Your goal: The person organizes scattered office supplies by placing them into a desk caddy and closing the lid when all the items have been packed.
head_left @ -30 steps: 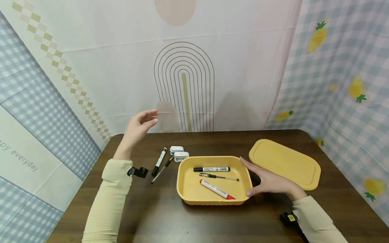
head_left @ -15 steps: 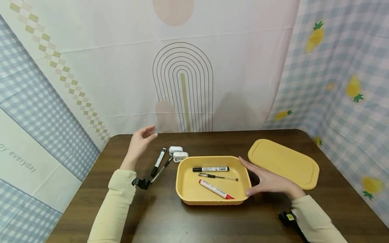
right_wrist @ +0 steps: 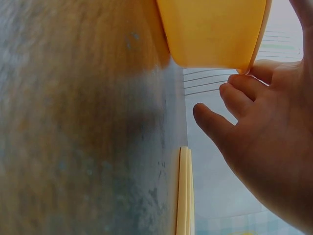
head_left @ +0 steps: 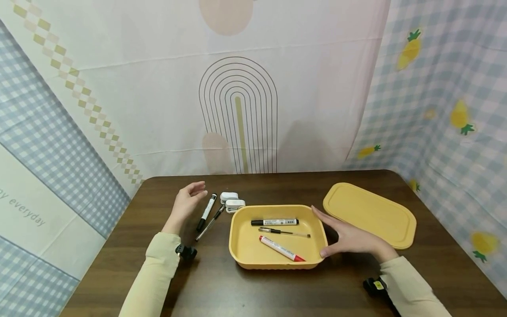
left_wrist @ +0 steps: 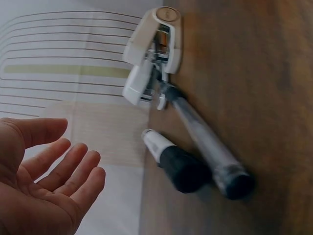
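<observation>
My left hand point(head_left: 186, 202) is above the table's left side with thumb and fingers apart, holding nothing. Just right of it lie a black-capped white marker point(head_left: 207, 212) and a clear gel pen with a black grip point(head_left: 210, 223). Beyond them are two small white staplers point(head_left: 235, 205), also visible in the left wrist view. My right hand point(head_left: 352, 235) touches the right end of a yellow box point(head_left: 277, 265), thumb and forefinger spread along its rim, other fingers relaxed. Inside lie a black marker point(head_left: 274, 222), a gel pen point(head_left: 284, 232) and a red marker point(head_left: 281, 248).
A flat yellow lid point(head_left: 370, 215) lies on the dark wooden table point(head_left: 222, 290), behind and right of my right hand. A patterned cloth point(head_left: 309, 88) hangs behind the table and along its sides.
My left hand has come down from in front of the backdrop to beside the black-capped marker. My right hand, the yellow box and its contents stay where they were.
</observation>
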### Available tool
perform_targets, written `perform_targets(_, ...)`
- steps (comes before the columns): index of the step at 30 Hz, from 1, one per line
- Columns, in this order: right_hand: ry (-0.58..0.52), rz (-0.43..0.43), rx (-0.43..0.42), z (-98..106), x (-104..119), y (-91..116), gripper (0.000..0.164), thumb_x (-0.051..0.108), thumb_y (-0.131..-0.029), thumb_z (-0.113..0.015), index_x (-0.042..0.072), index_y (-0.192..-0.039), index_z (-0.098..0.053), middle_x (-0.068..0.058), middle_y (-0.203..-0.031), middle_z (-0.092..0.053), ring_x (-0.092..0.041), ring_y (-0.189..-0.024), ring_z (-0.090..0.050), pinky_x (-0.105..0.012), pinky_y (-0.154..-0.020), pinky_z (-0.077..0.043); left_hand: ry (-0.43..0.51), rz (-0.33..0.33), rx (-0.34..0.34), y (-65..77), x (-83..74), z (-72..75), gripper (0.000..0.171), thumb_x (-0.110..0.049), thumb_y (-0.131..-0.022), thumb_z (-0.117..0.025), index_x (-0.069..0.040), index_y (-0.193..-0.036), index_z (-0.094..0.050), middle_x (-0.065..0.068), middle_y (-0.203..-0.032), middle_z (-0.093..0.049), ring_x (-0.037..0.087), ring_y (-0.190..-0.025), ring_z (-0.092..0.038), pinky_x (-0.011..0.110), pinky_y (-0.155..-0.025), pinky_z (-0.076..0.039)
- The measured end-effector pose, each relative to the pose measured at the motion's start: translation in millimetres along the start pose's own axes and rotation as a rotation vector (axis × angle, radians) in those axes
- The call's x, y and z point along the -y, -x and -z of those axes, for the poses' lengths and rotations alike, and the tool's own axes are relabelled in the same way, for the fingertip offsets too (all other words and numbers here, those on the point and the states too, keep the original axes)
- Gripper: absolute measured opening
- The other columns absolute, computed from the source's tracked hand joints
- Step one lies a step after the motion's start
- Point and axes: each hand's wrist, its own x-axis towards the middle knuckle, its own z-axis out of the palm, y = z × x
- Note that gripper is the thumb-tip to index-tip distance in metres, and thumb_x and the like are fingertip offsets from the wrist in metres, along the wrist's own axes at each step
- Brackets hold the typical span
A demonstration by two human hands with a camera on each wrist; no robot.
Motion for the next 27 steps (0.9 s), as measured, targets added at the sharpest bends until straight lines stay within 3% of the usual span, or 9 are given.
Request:
perform_targets(5,-0.005,-0.001,-0.001,0.6,0.0,0.9,0.119,0.039,-0.078,-0.087,0.029,-0.164,-0.006,-0.013,-0.167,-0.012,-0.034,-0.149,-0.019,-0.065,-0.109,-0.029,-0.010,0.007,-0.006,0.6,5.5,-3.2,0.043,-0.010,-0.098,-0.065,0.005,-0.138,-0.056,0.026,-0.135,-0.060,0.038,-0.125,-0.058,0.048,-0.104,-0.045)
perform_targets(11,0.000,-0.009,-0.004,1.3,0.3,1.3,0.118,0.039,-0.078,-0.087,0.023,-0.164,-0.008,-0.011,-0.167,-0.013,-0.034,-0.148,-0.020,-0.065,-0.109,-0.030,-0.020,-0.001,-0.011,-2.4,8.6,-5.4,0.043,-0.007,-0.097,-0.065,0.006,-0.137,-0.056,0.027,-0.133,-0.060,0.040,-0.124,-0.058,0.049,-0.104,-0.045)
perform_targets(20,-0.006,-0.017,-0.004,2.2,0.9,2.7,0.118,0.038,-0.078,-0.088,0.022,-0.164,-0.008,-0.010,-0.167,-0.013,-0.035,-0.148,-0.020,-0.065,-0.109,-0.030,-0.024,0.022,0.028,-7.4,18.3,-12.8,0.044,-0.004,-0.097,-0.064,0.012,-0.136,-0.054,0.031,-0.132,-0.059,0.041,-0.122,-0.058,0.044,-0.102,-0.047)
perform_targets(27,-0.021,-0.013,0.009,0.7,3.1,1.6,0.118,0.035,-0.079,-0.087,0.032,-0.163,-0.005,-0.011,-0.168,-0.011,-0.032,-0.149,-0.019,-0.063,-0.110,-0.030,-0.073,0.053,0.050,-5.8,25.4,-14.4,0.046,-0.007,-0.096,-0.065,0.009,-0.138,-0.054,0.028,-0.131,-0.060,0.041,-0.121,-0.059,0.048,-0.101,-0.046)
